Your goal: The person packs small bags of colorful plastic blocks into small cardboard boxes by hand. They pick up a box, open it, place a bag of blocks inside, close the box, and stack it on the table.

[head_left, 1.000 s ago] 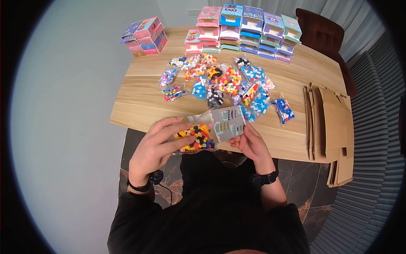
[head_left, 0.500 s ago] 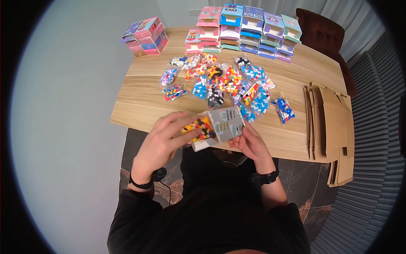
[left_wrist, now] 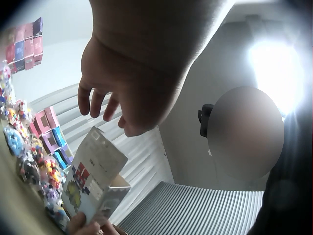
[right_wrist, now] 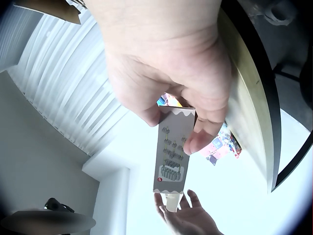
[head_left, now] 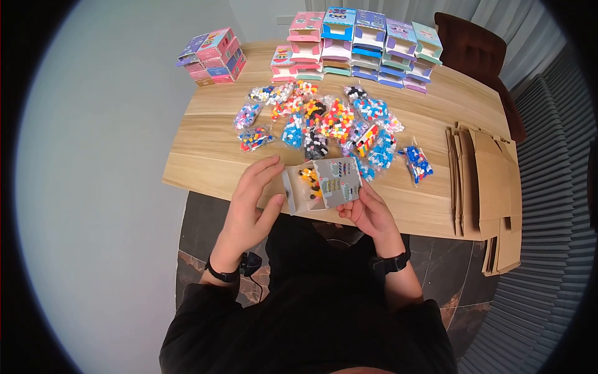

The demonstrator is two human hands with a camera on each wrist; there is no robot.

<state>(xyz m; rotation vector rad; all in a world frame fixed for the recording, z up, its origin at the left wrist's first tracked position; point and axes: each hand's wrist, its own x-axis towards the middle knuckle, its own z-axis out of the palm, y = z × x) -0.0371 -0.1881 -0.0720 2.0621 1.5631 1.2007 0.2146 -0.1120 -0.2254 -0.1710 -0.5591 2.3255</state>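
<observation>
A small grey printed box [head_left: 338, 182] lies on its side above the table's front edge, its opened end facing left. The right hand [head_left: 372, 210] grips its right end, and in the right wrist view thumb and fingers pinch the box [right_wrist: 172, 152] by its sides. Inside the opening shows a bag of yellow and black pieces [head_left: 309, 181]. At the opened end, beside the flap [head_left: 289, 191], the left hand [head_left: 252, 206] stands with fingers extended and nothing held. In the left wrist view the left hand [left_wrist: 132, 83] is above the box [left_wrist: 93, 178].
Several bags of coloured pieces [head_left: 337, 118] lie mid-table, with a blue one [head_left: 418, 163] apart at right. Opened boxes [head_left: 338, 47] are stacked behind, more boxes [head_left: 215, 55] at back left. Flattened cardboard [head_left: 495, 181] lies along the right edge; a brown chair [head_left: 476, 47] stands behind.
The bag of yellow and black pieces has gone from under the left hand's fingers into the box. The left hand has let go and drawn back left; the right hand still grips the box.
</observation>
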